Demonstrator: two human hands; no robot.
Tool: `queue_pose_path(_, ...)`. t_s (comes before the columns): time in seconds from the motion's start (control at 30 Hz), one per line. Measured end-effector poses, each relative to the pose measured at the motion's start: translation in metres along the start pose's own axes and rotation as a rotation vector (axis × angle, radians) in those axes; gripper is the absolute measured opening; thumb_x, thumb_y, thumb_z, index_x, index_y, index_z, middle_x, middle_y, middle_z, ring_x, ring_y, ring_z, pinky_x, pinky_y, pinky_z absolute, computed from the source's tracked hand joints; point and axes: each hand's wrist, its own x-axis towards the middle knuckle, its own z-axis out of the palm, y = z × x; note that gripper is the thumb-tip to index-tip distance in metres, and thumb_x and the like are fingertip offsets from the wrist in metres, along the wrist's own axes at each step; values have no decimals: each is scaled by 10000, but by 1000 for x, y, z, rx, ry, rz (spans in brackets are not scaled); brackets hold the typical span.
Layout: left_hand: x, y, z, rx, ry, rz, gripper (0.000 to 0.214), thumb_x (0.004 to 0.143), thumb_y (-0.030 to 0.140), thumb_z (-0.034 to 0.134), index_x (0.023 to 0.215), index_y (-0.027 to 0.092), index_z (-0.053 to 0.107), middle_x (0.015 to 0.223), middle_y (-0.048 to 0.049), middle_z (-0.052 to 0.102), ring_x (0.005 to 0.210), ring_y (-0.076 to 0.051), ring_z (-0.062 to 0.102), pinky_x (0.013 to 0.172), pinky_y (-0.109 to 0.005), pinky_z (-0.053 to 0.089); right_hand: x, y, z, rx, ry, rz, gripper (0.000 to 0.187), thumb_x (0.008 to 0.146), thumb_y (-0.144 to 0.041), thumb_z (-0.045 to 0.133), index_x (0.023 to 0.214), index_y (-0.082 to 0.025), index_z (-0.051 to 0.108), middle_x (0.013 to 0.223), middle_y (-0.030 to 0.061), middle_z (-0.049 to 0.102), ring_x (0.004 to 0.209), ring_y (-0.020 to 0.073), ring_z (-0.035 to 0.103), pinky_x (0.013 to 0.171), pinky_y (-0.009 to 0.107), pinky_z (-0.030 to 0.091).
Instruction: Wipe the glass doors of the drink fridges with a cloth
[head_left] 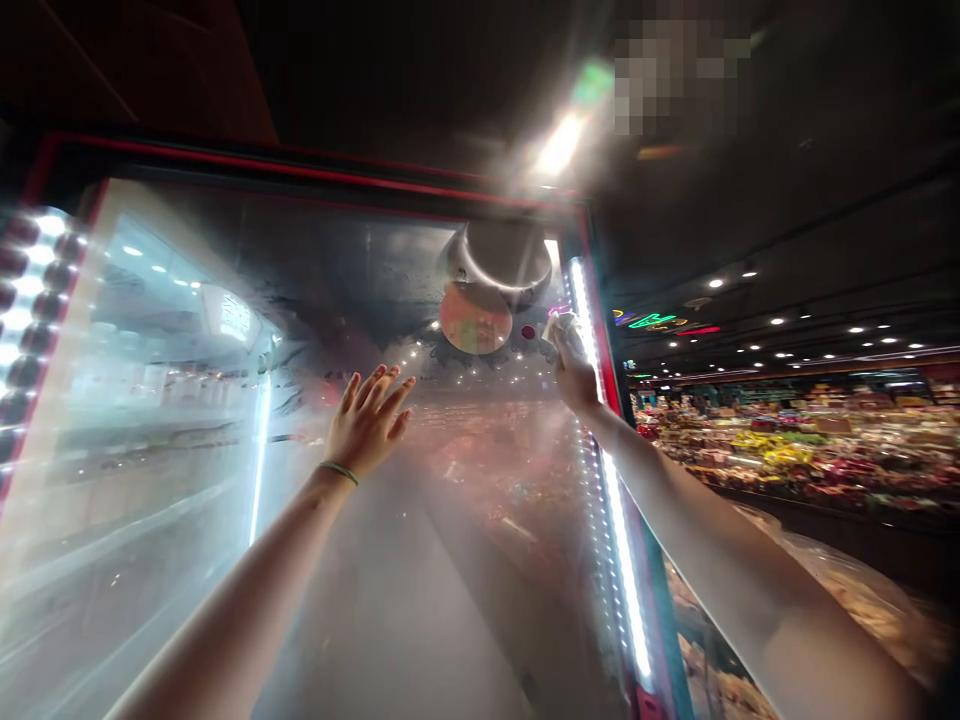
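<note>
A large glass door (450, 560) in a dark frame with a red edge fills the middle of the view, misted and streaked. My left hand (364, 420), with a thin green band on the wrist, lies spread against the glass left of centre and holds nothing. Higher up at the right edge of the pane, my right hand (576, 378) is closed on a crumpled whitish cloth (561, 328), which is blurred and seems pressed to the glass. Between the hands are a round sticker (474, 320) and a small red dot (528, 332).
A bright light strip (619, 540) runs down the door's right side, close to my right forearm. Lit shelves (150, 460) show hazily through the glass on the left. Beyond the right side lie blurred produce displays (780, 450) and clear-wrapped goods (847, 570).
</note>
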Motion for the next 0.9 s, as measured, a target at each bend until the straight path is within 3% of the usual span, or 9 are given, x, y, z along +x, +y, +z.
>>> queue_pose_path(0.13, 0, 0, -1, -1, -8, -4, 497, 1021, 339, 473, 1513, 289, 527, 1554, -115, 542, 1487, -306, 460, 1268, -592, 285, -20, -5, -2, 83, -12, 33, 630, 987, -127, 354, 1582, -317, 441, 1691, 4, 353, 1551, 231, 363, 1225, 505, 448)
queue_pose_path(0.33, -1, 1, -1, 11, -11, -8, 523, 1014, 338, 480, 1536, 315, 494, 1559, -99, 537, 1496, -297, 448, 1273, -590, 278, -43, -15, -5, 131, 27, 128, 641, 1007, -170, 393, 1624, -340, 354, 1692, -11, 344, 1561, 259, 340, 1237, 566, 410)
queue_pose_path(0.53, -3, 2, -2, -4, -5, -18, 535, 1014, 334, 484, 1549, 327, 476, 1565, -88, 534, 1494, -295, 452, 1276, -585, 275, -52, -22, -2, 136, -106, -3, 558, 1057, -268, 382, 1603, -380, 391, 1674, -32, 388, 1564, 230, 336, 1272, 519, 379)
queue_pose_path(0.7, -3, 3, -3, 8, -4, -27, 519, 1022, 343, 472, 1540, 318, 490, 1566, -94, 533, 1488, -301, 459, 1278, -580, 272, -72, -31, 4, 47, 25, 188, 597, 1068, -336, 361, 1658, -338, 269, 1725, 44, 266, 1594, 324, 243, 1238, 643, 373)
queue_pose_path(0.83, -3, 3, -4, 32, -32, -27, 510, 1029, 349, 457, 1535, 302, 498, 1572, -102, 525, 1500, -298, 442, 1279, -572, 268, -69, -46, 11, 66, -98, 44, 579, 1068, -378, 397, 1641, -366, 314, 1720, 29, 284, 1584, 333, 281, 1266, 642, 323)
queue_pose_path(0.9, -3, 3, -4, 32, -40, -26, 513, 1028, 347, 456, 1537, 300, 493, 1579, -96, 517, 1510, -295, 427, 1284, -567, 257, -60, -44, 14, 74, -88, 56, 563, 1074, -383, 377, 1634, -364, 327, 1716, 19, 299, 1584, 317, 286, 1277, 622, 316)
